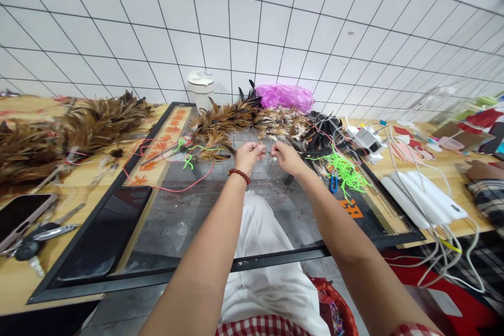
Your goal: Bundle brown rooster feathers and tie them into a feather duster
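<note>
Over the glass-topped panel (189, 189), my left hand (249, 158), with a red bead bracelet on its wrist, has its fingers pinched together. Close by on its right, my right hand (286, 157) is closed in the same way. A small gap separates the fingertips, and whatever they hold is too small to make out. Just beyond lie a brown feather strand (224, 121) and a pile of loose mottled feathers (281, 122). Bright green cords (344, 170) lie right of my right hand, beside a small blue-handled tool (334, 182). A red cord (189, 189) curves across the glass on the left.
Feather bundles (98, 118) cover the left of the table. A dark phone (108, 233) lies on the panel, near keys (29, 247). A white cup (201, 89) and pink plastic bag (285, 97) stand behind. White power banks (425, 199) with cables and a person's sleeve (488, 194) are right.
</note>
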The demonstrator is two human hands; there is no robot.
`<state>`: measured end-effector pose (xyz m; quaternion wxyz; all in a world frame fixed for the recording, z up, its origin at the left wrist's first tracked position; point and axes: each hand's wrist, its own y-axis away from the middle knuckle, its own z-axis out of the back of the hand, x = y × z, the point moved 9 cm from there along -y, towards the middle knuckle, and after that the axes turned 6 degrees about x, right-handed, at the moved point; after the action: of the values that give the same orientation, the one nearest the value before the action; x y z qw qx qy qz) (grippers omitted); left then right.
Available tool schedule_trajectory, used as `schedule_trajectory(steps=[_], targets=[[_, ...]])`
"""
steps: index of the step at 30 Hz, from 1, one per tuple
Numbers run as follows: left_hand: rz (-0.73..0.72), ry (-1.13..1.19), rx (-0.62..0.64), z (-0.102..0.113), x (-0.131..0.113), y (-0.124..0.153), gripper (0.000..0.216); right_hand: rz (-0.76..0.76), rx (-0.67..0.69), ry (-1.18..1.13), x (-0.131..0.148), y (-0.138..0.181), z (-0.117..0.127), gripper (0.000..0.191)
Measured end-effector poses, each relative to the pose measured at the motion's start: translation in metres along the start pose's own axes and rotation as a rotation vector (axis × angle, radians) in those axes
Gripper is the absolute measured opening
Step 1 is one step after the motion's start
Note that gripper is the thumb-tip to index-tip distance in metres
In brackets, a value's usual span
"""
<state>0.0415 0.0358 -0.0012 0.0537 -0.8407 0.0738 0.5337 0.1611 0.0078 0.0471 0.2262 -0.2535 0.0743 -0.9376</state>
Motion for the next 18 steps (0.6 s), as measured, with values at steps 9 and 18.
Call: schedule_trajectory(steps=[9, 18], targets=[[0.037, -0.162, 0.018, -0.005, 0.004, 0.001, 0.011, -0.034, -0.089, -0.067, -0.004, 0.0, 0.008, 0.012], [0.061, -0.298, 0.111, -0.013, 0.011, 0.001, 0.009, 0.013, -0.149, -0.089, 0.002, 0.001, 0.013, 0.011]])
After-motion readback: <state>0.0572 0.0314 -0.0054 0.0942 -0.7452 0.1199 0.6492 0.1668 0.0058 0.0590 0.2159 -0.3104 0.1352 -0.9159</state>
